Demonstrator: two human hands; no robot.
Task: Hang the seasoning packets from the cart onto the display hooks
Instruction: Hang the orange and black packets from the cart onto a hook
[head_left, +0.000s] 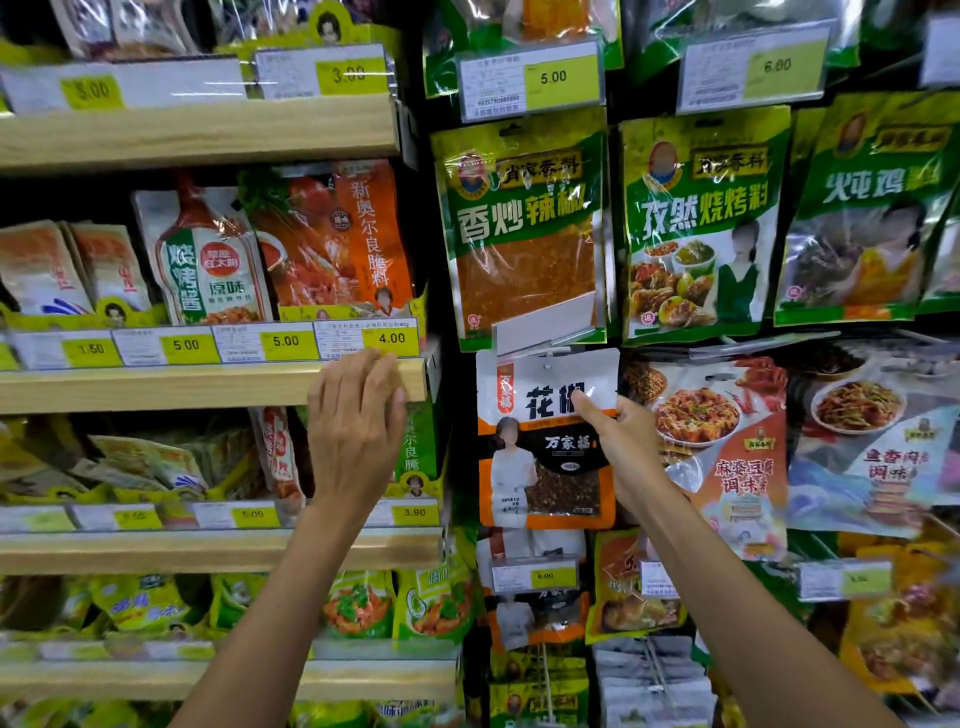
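1. The right hand (621, 441) grasps the seasoning packet (540, 457) at its right edge. The thumb (589, 405) lies over the front and covers part of the big black print. The other fingers are behind the packet and are hidden.
2. The display hook is hard to make out. Only a small hole (546, 367) shows near the top of the packet, just under a clear label flap (545, 322) that is tilted up. It cannot be told whether the hook passes through the hole.
3. The packets lower in this column are blurred, and so are those at the far right.
4. The seasoning packet is upright, with its long axis vertical. The white end with the hole points up, the dark window with the spice is low, and the printed face is toward the camera.
5. It is in the hanging display, just below a green chili packet (519, 234) and beside a packet with a picture of a red dish (722, 447), part of which the right hand covers.
6. The left hand (356, 421) is released and holds nothing. Its fingers are straight and relaxed, in front of the edge of a wooden shelf (156, 387), under a yellow price tag (390, 339). Contact with the shelf cannot be told.
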